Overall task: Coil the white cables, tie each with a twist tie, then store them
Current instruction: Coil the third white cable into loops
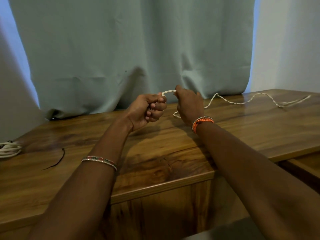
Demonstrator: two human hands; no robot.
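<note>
Behind the wooden table [155, 153] hung a pale green curtain [131, 45]. Above the table's middle, the left hand [149, 110] and the right hand [188, 104] were both curled tight around a twisted white cable [168, 92] stretched between them, its loose length trailing toward the far right corner. A coiled white cable [8, 149] lay at the left edge, with a dark twist tie [58, 161] just beside it.

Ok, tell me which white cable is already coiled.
The cable at the table's left edge: it lies bundled in loops. The other cable trails loose across the table, held by both hands.
</note>
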